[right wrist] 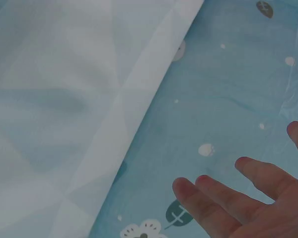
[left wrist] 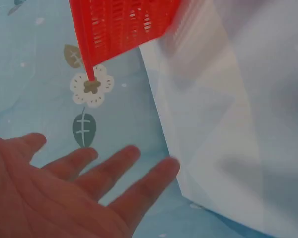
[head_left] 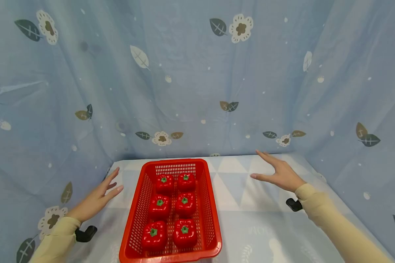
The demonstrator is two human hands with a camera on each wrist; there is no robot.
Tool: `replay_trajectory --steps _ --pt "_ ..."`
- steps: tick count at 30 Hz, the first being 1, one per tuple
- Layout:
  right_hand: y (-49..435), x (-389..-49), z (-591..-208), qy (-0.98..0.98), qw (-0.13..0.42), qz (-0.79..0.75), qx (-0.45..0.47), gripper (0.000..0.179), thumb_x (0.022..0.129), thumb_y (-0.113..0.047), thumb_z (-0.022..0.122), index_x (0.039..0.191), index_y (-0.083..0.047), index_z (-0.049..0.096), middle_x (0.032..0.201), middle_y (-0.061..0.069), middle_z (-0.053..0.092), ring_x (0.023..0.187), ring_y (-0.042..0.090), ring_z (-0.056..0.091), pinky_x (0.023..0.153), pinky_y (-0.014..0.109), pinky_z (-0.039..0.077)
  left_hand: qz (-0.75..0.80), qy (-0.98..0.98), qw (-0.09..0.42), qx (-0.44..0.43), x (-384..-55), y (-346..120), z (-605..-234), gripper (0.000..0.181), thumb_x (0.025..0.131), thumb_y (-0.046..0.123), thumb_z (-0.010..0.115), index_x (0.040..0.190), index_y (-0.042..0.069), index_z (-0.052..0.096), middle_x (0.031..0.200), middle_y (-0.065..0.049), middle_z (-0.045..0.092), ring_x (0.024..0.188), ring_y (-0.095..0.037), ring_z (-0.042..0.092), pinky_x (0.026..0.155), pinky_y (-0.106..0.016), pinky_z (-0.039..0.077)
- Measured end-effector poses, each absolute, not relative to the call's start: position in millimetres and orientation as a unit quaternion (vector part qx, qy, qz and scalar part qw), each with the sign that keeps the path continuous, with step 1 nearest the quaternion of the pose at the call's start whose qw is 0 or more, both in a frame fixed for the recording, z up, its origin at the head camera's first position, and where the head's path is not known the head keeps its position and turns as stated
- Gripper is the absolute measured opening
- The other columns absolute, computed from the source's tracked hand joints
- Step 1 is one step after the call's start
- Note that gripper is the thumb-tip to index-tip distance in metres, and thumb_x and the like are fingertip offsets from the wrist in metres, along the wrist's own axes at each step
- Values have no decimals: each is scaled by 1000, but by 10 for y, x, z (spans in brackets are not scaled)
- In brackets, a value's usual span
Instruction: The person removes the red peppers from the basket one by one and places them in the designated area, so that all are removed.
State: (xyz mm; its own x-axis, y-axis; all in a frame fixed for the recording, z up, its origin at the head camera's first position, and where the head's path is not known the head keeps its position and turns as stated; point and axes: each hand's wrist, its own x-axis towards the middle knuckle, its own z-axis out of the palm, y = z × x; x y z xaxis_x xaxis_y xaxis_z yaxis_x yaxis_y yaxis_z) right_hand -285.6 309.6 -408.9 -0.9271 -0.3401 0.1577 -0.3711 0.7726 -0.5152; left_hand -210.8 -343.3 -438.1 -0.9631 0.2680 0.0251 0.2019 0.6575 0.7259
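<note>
A red plastic basket (head_left: 214, 219) with slotted walls stands on the table, left of the middle in the head view. Inside it sit several glossy red bell peppers (head_left: 159, 206) with green stems, set in two columns. My left hand (head_left: 97, 197) hovers to the left of the basket, fingers spread and holding nothing. In the left wrist view the basket's corner (left wrist: 124, 29) shows beyond the spread fingers (left wrist: 146, 191). Over the table's right side is my right hand (head_left: 279, 174), its thumb and fingers apart around nothing. The right wrist view shows its fingers (right wrist: 218, 198) extended.
A pale table (head_left: 230, 193) with a triangle pattern bears the basket. Blue curtains (head_left: 191, 73) printed with flowers and leaves hang behind the table and along both sides. Dark wrist-worn devices sit under the left wrist (head_left: 85, 233) and right wrist (head_left: 294, 204).
</note>
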Motion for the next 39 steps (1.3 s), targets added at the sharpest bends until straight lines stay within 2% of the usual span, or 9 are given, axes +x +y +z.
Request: replay_trajectory --steps 4,7,14,20,25,30,34,37,39 --pt "3015 -2807 -4131 -927 25 315 203 99 96 -56 82 175 -32 28 178 18 28 160 50 29 113 75 43 446 880 73 145 -2018 -3366 -4462 78 118 35 52 176 34 -1 182 -19 1 156 -63 23 108 -86 36" --pt "2949 -2761 -4146 -914 25 346 211 98 94 -52 86 174 -34 30 177 14 29 160 47 31 110 71 50 485 854 93 160 -1939 -3297 -4523 75 119 30 50 176 34 1 183 -17 -3 158 -63 17 111 -84 33" --pt "2783 -2675 -4134 -891 46 396 217 102 85 -46 96 170 -36 40 175 11 36 146 44 54 102 54 60 518 833 112 161 -1777 -3186 -4626 76 119 26 49 177 30 -1 182 -17 -4 159 -61 16 115 -77 39" --pt "2603 -2599 -4091 -860 42 449 239 101 81 -35 101 166 -33 47 171 4 44 143 39 59 98 44 63 531 826 120 145 -1678 -3186 -4701 81 117 21 54 176 34 0 182 -17 -5 159 -60 18 112 -74 44" --pt "2460 -2539 -4066 -832 17 489 261 100 81 -26 101 166 -31 48 169 3 47 143 39 58 99 38 62 527 829 105 154 -1615 -3164 -4726 89 114 16 61 177 28 1 181 -21 -1 157 -64 19 112 -69 48" --pt "2321 -2467 -4017 -817 3 510 267 93 81 -22 101 162 -30 55 167 3 50 136 37 64 99 35 62 554 812 126 134 -1566 -3104 -4740 94 110 15 67 177 25 2 182 -21 -2 158 -64 11 109 -65 53" --pt "2213 -2441 -3985 -804 -3 522 285 90 80 -19 102 159 -28 59 161 -1 56 134 32 66 99 42 63 580 792 149 118 -1530 -3031 -4767 96 110 14 67 177 25 0 182 -18 -6 160 -61 9 109 -63 54" --pt "2124 -2434 -3976 -792 -10 530 302 88 79 -17 102 156 -25 62 159 -1 59 134 32 65 99 47 63 600 776 166 104 -1511 -2995 -4787 94 111 14 66 177 27 0 182 -14 -7 161 -59 9 108 -58 56" --pt "2059 -2430 -3975 -785 -18 535 310 86 79 -16 102 155 -24 62 158 1 59 135 34 65 98 45 63 613 765 172 99 -1494 -2984 -4802 93 111 14 64 177 27 0 182 -12 -8 161 -58 9 107 -51 58"
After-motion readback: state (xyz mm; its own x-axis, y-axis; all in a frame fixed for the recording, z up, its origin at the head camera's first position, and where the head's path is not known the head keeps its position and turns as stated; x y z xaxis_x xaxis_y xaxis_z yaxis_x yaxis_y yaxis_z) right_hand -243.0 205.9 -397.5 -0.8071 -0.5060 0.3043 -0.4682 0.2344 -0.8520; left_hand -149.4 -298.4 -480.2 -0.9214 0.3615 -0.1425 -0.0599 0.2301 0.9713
